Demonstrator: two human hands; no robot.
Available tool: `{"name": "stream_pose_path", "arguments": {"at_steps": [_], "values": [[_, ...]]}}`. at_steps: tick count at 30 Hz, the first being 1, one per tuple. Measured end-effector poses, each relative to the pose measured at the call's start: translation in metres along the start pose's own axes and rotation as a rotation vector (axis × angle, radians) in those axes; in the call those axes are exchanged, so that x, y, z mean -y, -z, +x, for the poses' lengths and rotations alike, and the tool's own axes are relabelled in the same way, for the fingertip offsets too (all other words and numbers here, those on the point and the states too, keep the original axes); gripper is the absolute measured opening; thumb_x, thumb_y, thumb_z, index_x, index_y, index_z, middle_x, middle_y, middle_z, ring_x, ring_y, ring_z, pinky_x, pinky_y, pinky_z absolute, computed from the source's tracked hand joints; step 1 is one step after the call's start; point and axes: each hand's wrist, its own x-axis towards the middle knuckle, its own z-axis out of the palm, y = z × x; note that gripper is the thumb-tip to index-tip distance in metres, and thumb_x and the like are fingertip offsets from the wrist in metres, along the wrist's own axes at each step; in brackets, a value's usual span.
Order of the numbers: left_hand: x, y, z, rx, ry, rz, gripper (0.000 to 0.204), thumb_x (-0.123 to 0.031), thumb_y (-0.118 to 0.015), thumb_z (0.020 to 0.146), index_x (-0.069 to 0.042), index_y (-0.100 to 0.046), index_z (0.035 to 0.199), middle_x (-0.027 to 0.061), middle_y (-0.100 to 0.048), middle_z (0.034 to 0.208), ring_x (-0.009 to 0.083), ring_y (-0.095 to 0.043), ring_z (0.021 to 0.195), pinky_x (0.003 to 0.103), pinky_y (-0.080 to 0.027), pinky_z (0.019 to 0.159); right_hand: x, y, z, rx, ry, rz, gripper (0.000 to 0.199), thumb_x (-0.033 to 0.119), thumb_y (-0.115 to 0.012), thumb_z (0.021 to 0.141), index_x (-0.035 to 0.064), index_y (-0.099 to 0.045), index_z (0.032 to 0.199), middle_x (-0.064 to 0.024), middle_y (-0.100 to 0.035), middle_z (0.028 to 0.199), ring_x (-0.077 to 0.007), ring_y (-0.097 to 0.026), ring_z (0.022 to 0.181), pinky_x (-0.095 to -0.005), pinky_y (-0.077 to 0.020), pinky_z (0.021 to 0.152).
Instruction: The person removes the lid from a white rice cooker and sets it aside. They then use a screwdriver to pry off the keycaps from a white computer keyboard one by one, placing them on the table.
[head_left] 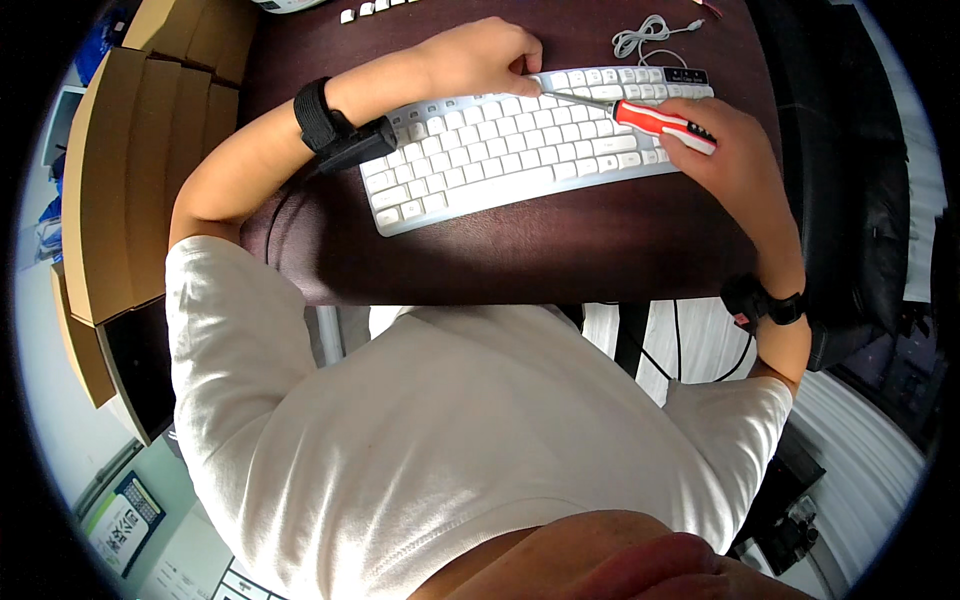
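A white keyboard (490,165) lies at a slight tilt on the dark table. Along the left part of its top row, bare switch positions show where no caps sit. My right hand (735,160) is closed round the red and white handle of a screwdriver (640,118). Its metal shaft points left along the top rows, and the tip reaches a key beside my left fingertips. My left hand (485,58) is closed, fingers curled and thumb low at the keyboard's upper edge. Whatever those fingers pinch, if anything, is hidden.
Several loose white keycaps (366,9) sit at the table's far left. A coiled grey cable (640,40) lies beyond the keyboard at the right. Cardboard boxes (130,190) stand along the left side, and a black chair (850,200) is on the right.
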Motion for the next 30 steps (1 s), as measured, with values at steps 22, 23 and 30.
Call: {"name": "stream_pose_path", "arguments": {"at_steps": [22, 23, 30], "values": [[-0.003, -0.014, -0.006, -0.055, 0.021, -0.114, 0.026, -0.02, -0.071, 0.081, 0.001, -0.063, 0.093, 0.0157, -0.066, 0.081, 0.0279, -0.066, 0.078, 0.037, -0.05, 0.071, 0.047, 0.034, 0.046, 0.049, 0.152, -0.382, 0.024, 0.021, -0.067, 0.079, 0.0068, -0.072, 0.097, -0.0143, -0.07, 0.08, -0.0232, -0.069, 0.068, -0.0339, -0.055, 0.067], [-0.001, -0.015, -0.006, -0.069, 0.003, -0.115, 0.026, -0.02, -0.071, 0.081, 0.002, -0.063, 0.093, 0.0157, -0.066, 0.081, 0.0279, -0.066, 0.078, 0.037, -0.05, 0.071, 0.047, 0.033, 0.047, 0.064, 0.137, -0.375, 0.024, 0.022, -0.067, 0.079, 0.0069, -0.072, 0.097, -0.0141, -0.07, 0.08, -0.0231, -0.069, 0.069, -0.0338, -0.055, 0.067], [0.0, -0.016, -0.008, -0.074, 0.019, -0.116, 0.027, -0.02, -0.072, 0.081, 0.002, -0.065, 0.094, 0.0162, -0.067, 0.083, 0.0286, -0.066, 0.08, 0.037, -0.051, 0.073, 0.031, 0.032, 0.06, 0.111, 0.265, -0.365, 0.026, 0.02, -0.072, 0.08, 0.0053, -0.072, 0.1, -0.0143, -0.071, 0.086, -0.0234, -0.07, 0.076, -0.0327, -0.0554, 0.071]]}}
